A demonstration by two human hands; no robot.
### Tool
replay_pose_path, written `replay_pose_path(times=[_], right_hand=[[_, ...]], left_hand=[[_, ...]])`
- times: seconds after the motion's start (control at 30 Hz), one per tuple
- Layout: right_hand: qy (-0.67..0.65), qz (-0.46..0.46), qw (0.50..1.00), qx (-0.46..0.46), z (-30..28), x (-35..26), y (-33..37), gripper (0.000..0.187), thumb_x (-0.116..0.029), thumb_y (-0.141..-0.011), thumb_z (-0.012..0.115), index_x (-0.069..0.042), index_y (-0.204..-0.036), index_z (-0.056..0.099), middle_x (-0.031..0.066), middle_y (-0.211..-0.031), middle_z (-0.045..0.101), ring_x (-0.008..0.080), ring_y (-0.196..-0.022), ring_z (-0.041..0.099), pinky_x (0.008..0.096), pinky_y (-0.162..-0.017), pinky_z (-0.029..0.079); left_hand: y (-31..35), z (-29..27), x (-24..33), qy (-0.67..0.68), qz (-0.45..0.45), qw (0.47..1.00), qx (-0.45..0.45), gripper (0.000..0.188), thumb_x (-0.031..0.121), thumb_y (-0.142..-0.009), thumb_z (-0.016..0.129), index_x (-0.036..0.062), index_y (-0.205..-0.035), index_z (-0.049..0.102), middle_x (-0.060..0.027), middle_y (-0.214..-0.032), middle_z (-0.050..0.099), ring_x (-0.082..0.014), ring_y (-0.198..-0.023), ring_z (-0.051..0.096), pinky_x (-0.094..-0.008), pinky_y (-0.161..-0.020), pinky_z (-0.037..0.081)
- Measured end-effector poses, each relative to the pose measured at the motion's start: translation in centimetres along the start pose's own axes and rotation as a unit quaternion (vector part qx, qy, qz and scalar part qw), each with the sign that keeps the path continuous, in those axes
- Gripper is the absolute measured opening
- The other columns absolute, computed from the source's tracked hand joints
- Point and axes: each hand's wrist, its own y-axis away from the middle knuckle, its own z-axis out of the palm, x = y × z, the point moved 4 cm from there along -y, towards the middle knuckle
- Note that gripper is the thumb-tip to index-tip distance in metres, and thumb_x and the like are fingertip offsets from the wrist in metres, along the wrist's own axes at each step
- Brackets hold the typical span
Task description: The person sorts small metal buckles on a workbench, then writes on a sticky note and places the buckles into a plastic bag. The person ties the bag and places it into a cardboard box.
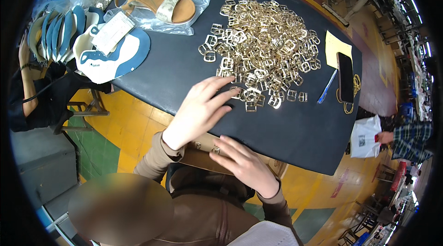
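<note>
A heap of gold metal buckles (272, 34) covers the middle of the dark table (295, 130). At the heap's near edge is my left hand (198, 107), its fingers stretched out and apart, the tips touching or just over a few loose buckles. My right hand (247, 165) hovers by the table's near edge, fingers extended, with nothing visible in it. Below the edge, in front of me, sits an open cardboard box (207, 162). A few buckles show inside it between my hands; my hands and the table hide the rest of it.
A tan sandal (180, 7) on clear plastic lies at the far left, beside blue and white shoe-shaped pieces (131, 54). On the right are a yellow paper (337, 48), a blue pen (327, 87), a phone (344, 77) and rubber bands (356, 84). Another person holds a white bag (365, 137).
</note>
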Motion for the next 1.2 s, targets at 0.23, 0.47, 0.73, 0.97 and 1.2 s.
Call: replay_pose_path(times=[0.23, 0.47, 0.73, 0.97, 1.2], right_hand=[[0.046, 0.066, 0.982, 0.171, -4.3, 3.1, 0.4, 0.036, -0.006, -0.089, 0.072, -0.006, -0.125, 0.072, 0.0147, -0.139, 0.063, 0.0343, -0.126, 0.061, 0.044, -0.103, 0.051], [0.199, 0.164, 0.939, 0.227, -4.5, 6.1, -2.4, 0.043, -0.022, -0.091, 0.075, -0.013, -0.132, 0.066, 0.0066, -0.14, 0.059, 0.028, -0.106, 0.054, 0.0409, -0.095, 0.046], [0.094, 0.191, 0.954, 0.211, -4.9, 5.5, 0.9, 0.019, -0.016, -0.083, 0.081, -0.008, -0.096, 0.068, 0.0045, -0.116, 0.063, 0.0267, -0.108, 0.055, 0.0414, -0.092, 0.04], [0.085, 0.188, 0.95, 0.233, -4.9, 5.7, 0.8, 0.034, -0.014, -0.084, 0.081, -0.007, -0.117, 0.073, 0.0073, -0.126, 0.064, 0.0298, -0.109, 0.057, 0.0417, -0.098, 0.044], [0.014, 0.19, 0.943, 0.275, -5.7, 5.9, 3.7, 0.035, -0.007, -0.087, 0.076, -0.002, -0.121, 0.07, 0.0114, -0.129, 0.066, 0.0347, -0.117, 0.061, 0.0432, -0.1, 0.05]], left_hand=[[0.8, 0.9, -0.2, -0.01, -0.001, 0.999, -0.053, 0.022, 0.015, -0.091, 0.072, 0.0102, -0.113, 0.069, -0.0066, -0.14, 0.063, -0.0304, -0.14, 0.052, -0.0511, -0.12, 0.036], [0.4, 1.1, 0.5, -0.038, 0.007, 0.998, -0.054, 0.024, 0.02, -0.091, 0.074, 0.0137, -0.114, 0.07, -0.0039, -0.144, 0.061, -0.0305, -0.145, 0.046, -0.0547, -0.123, 0.03], [0.5, 1.4, 0.6, -0.066, 0.016, 0.995, -0.072, 0.02, 0.027, -0.09, 0.075, 0.0134, -0.104, 0.068, -0.0033, -0.147, 0.058, -0.0304, -0.148, 0.042, -0.0551, -0.123, 0.027], [0.6, 1.1, 0.9, -0.071, 0.011, 0.997, -0.037, 0.026, 0.023, -0.091, 0.074, 0.0134, -0.115, 0.071, -0.0049, -0.142, 0.061, -0.0287, -0.144, 0.047, -0.0511, -0.122, 0.031], [1.6, 0.0, -0.1, -0.015, 0.011, 0.998, 0.054, 0.022, 0.009, -0.089, 0.072, 0.0106, -0.112, 0.073, -0.0051, -0.127, 0.069, -0.0277, -0.125, 0.06, -0.0457, -0.111, 0.04]])
